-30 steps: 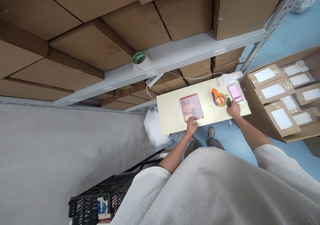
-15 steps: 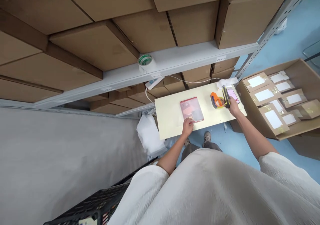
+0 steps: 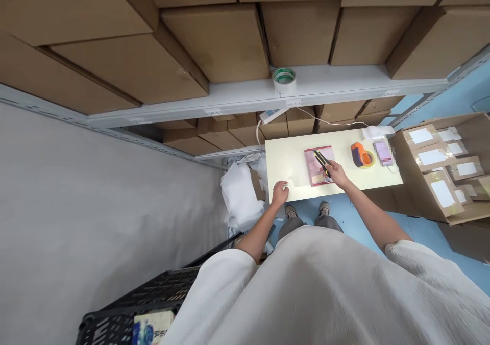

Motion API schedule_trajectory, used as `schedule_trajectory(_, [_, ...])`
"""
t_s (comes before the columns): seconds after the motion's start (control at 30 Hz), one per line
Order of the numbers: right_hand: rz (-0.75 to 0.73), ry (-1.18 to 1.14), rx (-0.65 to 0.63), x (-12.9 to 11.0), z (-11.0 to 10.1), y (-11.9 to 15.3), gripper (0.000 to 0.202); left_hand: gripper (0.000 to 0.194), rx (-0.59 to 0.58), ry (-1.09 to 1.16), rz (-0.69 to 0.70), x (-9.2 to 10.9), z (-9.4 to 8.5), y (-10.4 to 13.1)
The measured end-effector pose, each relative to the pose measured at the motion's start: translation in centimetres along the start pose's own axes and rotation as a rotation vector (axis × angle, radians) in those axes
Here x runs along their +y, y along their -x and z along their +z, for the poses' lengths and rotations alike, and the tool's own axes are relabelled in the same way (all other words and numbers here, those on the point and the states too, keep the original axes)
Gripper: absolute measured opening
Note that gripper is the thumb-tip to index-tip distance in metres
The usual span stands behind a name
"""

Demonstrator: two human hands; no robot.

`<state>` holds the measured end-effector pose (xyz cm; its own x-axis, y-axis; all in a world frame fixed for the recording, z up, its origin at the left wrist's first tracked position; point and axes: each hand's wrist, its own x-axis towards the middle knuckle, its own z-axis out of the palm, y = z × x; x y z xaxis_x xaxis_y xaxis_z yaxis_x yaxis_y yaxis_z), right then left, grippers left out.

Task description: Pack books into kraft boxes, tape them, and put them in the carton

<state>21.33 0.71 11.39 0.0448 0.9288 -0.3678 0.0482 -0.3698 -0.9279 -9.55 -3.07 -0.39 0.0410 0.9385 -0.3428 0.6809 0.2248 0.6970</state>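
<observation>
My right hand is wrapped round a black and yellow utility knife. The knife is above a flat, red-edged pink packet lying on the cream table; its surface looks like clear plastic. At the table's front left, my left hand has its fingers curled together. Beside those fingers lies a faint, see-through piece, and whether they grip it is hard to make out. Right of the packet stands an orange tape dispenser with a roll of tape.
A phone and white material lie at the table's right end. Beyond is a large carton of small labelled boxes. Shelving with boxes runs behind, bearing a tape roll. White packing sheets and a black crate are left.
My right hand has brought the knife left from beside the tape dispenser to over the packet. My left hand has left the packet for the table's left part. The view has shifted.
</observation>
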Motion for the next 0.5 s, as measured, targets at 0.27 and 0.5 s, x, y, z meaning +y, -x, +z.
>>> schedule_trajectory(0.27, [0.131, 0.306, 0.158, 0.6, 7.2, -0.6, 0.04, 0.046, -0.13, -0.11, -0.023, -3.9, -3.6, -0.2])
schedule_trajectory(0.5, [0.219, 0.594, 0.055, 1.7, 12.4, -3.4, 0.015, 0.06, -0.247, -0.171, -0.013, -4.7, -4.9, -0.1])
